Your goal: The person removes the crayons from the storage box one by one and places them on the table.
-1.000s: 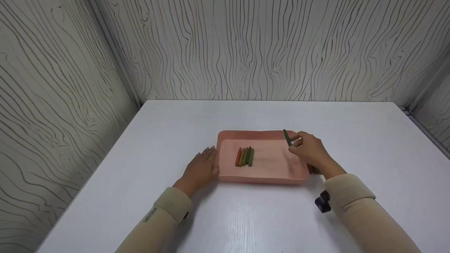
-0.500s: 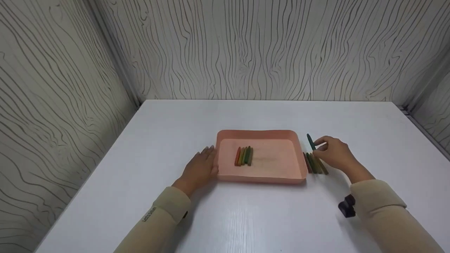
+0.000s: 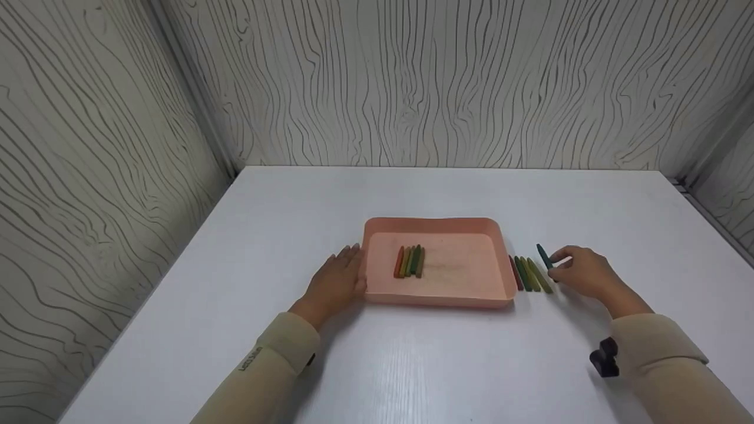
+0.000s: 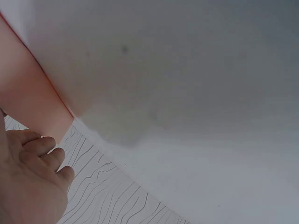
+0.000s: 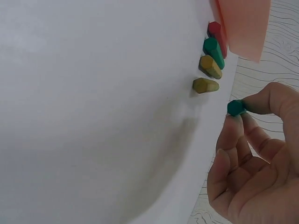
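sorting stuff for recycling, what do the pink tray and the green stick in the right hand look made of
Pink tray: probably plastic with a matte finish, going by its smooth walls and rounded corners.

Green stick, pinched by the right hand: perhaps wax or plastic, like a crayon; its side and flat, six-sided end look the same green, fairly dull.

You wear a beige left sleeve (image 3: 259, 383) with small dark lettering (image 3: 250, 358), a plain beige right sleeve (image 3: 677, 383), broad turned-back cuffs (image 3: 288, 337) and a blocky black device (image 3: 605, 358).
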`<state>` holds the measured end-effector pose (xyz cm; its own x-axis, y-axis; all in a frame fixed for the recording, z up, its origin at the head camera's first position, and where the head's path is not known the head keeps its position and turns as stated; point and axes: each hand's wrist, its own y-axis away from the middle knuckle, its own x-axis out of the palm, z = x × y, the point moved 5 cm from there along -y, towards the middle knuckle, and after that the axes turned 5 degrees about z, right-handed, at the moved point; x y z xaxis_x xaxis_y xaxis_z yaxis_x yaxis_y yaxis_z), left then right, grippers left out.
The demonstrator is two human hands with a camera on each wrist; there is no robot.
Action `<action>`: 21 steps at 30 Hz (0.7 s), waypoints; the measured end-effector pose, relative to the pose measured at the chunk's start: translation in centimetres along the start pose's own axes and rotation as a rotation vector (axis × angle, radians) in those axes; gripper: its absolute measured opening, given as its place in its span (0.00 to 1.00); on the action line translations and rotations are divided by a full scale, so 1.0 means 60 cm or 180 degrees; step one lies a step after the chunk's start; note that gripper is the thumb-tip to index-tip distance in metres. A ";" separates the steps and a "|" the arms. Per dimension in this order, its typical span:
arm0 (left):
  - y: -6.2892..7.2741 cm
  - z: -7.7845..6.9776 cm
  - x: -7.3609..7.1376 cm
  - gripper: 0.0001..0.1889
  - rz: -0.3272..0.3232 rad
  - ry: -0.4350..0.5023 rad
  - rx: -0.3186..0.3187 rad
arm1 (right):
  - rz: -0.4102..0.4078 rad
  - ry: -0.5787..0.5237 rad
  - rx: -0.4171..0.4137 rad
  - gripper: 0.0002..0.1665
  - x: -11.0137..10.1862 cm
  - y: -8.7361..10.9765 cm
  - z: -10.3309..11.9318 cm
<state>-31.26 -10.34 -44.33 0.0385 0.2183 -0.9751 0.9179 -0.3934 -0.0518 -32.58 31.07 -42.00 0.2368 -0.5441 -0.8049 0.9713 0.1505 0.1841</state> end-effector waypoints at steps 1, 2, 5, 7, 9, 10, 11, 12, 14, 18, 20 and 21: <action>-0.001 0.000 0.000 0.29 0.0013 0.0006 -0.0018 | 0.0020 -0.0001 0.0021 0.26 0.002 0.000 -0.002; -0.001 0.000 0.000 0.29 0.0026 0.0006 -0.0036 | 0.0046 -0.0003 0.0035 0.26 0.003 0.000 -0.005; -0.001 0.000 0.001 0.29 0.0050 0.0020 -0.0060 | 0.0120 -0.0015 0.0074 0.26 0.008 0.000 -0.013; 0.000 0.000 0.001 0.29 0.0059 0.0036 -0.0056 | 0.0166 -0.0016 0.0090 0.27 0.011 -0.001 -0.017; 0.001 0.000 0.000 0.29 0.0048 0.0058 -0.0033 | 0.0197 -0.0001 0.0106 0.27 0.013 -0.002 -0.021; 0.002 -0.001 -0.001 0.29 0.0042 0.0062 -0.0019 | 0.0204 0.0009 0.0111 0.27 0.014 -0.003 -0.023; 0.002 -0.001 -0.001 0.29 0.0030 0.0062 -0.0003 | 0.0213 0.0015 0.0117 0.27 0.015 -0.003 -0.024; 0.002 -0.001 -0.002 0.29 0.0018 0.0051 0.0011 | 0.0217 0.0021 0.0127 0.27 0.016 -0.004 -0.025; 0.003 -0.001 -0.002 0.29 -0.0003 0.0030 0.0029 | 0.0227 0.0024 0.0144 0.27 0.017 -0.005 -0.027; 0.001 0.001 0.001 0.29 -0.0029 -0.0022 0.0035 | 0.0241 0.0001 0.0179 0.26 0.019 -0.004 -0.028; 0.000 0.002 0.002 0.29 -0.0036 -0.0032 0.0036 | 0.0238 -0.0001 0.0186 0.26 0.020 -0.004 -0.027; -0.001 0.002 0.003 0.29 -0.0038 -0.0033 0.0031 | 0.0230 0.0009 0.0188 0.26 0.020 -0.004 -0.027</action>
<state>-31.36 -10.42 -44.50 0.0235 0.2138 -0.9766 0.9143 -0.3997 -0.0655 -32.56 31.72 -43.91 0.3064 -0.5311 -0.7900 0.9513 0.1402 0.2747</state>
